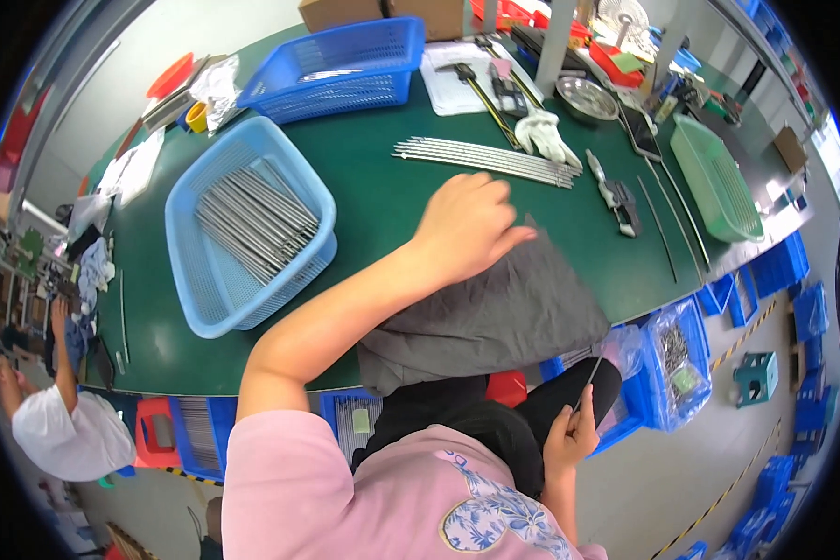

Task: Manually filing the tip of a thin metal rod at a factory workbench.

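Note:
My left hand [465,229] is above the green table, over the far edge of a dark grey cloth [495,317]. Its fingers are curled and its thumb points right, close to a raised corner of the cloth; what the fingers hold, if anything, is hidden. The cloth hangs over the table's near edge toward my lap. Low at the right, beside my knee, my right hand [569,439] is closed around a thin metal rod [594,371] that points upward. Beyond my left hand lies a row of silvery rods [485,161].
A light blue basket [185,271] of metal rods stands left; a darker blue basket [336,105] is behind it. Calipers [483,98], a white glove [543,138], a micrometer [616,198] and a green basket [714,182] lie right. Blue bins [625,397] stand below the edge. Another person [70,429] works far left.

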Demonstrator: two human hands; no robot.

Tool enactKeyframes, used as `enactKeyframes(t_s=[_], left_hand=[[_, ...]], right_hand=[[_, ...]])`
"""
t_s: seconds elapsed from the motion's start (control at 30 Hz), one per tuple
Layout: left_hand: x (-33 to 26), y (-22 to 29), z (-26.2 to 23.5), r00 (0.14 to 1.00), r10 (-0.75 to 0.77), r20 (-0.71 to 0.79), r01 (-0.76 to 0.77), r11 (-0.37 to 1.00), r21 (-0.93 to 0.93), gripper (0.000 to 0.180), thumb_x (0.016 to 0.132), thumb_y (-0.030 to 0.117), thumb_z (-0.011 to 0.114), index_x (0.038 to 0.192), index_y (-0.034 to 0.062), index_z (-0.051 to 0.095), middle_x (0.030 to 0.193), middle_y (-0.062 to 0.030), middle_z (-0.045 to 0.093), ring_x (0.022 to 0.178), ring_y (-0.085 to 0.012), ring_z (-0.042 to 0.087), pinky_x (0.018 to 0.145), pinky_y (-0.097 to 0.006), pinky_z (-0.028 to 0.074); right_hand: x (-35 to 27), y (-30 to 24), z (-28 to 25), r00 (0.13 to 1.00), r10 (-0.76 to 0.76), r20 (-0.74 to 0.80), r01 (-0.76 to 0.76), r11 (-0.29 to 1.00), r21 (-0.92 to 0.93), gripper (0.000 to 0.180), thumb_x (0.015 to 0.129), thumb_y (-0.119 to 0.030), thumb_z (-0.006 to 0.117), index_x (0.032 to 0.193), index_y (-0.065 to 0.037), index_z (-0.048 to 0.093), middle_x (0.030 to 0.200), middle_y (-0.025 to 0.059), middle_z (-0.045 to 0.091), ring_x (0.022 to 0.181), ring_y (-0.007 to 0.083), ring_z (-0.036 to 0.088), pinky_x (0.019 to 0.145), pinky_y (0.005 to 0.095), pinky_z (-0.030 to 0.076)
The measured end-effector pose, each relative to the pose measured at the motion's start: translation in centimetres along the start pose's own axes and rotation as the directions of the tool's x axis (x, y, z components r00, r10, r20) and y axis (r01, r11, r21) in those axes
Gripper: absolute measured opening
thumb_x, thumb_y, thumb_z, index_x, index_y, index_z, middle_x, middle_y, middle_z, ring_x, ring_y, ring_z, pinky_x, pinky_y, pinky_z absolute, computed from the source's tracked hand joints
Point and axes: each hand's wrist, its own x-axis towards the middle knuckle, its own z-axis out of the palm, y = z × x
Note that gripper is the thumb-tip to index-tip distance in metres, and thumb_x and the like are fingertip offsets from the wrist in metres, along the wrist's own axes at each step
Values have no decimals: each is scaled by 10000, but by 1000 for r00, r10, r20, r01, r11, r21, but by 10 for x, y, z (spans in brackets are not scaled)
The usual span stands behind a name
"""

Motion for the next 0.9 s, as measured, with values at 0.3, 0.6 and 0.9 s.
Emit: enactKeyframes(t_s=[0.3,0.6,0.9], left_hand=[[-133,23,-113,804,-423,-417,529,829,180,210,739,173,622,711,7,496,774,-131,476,741,-291,454,658,-366,359],[-190,92,-46,699,-649,-300,692,720,51,230,798,222,562,849,-2,545,935,-159,511,917,-339,486,828,-447,394],[-198,84,-39,628,-663,-407,768,612,189,272,883,223,541,985,-30,540,1022,-181,529,987,-353,496,896,-472,366]], right_hand=[[102,-20,13,908,-340,246,355,935,-21,560,711,60,633,1265,33,556,499,24,343,409,146,346,437,292,297],[189,-33,67,725,-476,497,566,824,-36,658,718,-251,735,1314,-73,522,619,12,557,511,202,528,509,350,425],[415,91,120,959,273,76,-178,788,-590,1045,651,-503,706,1433,30,262,1222,204,556,1153,336,522,976,451,397]])
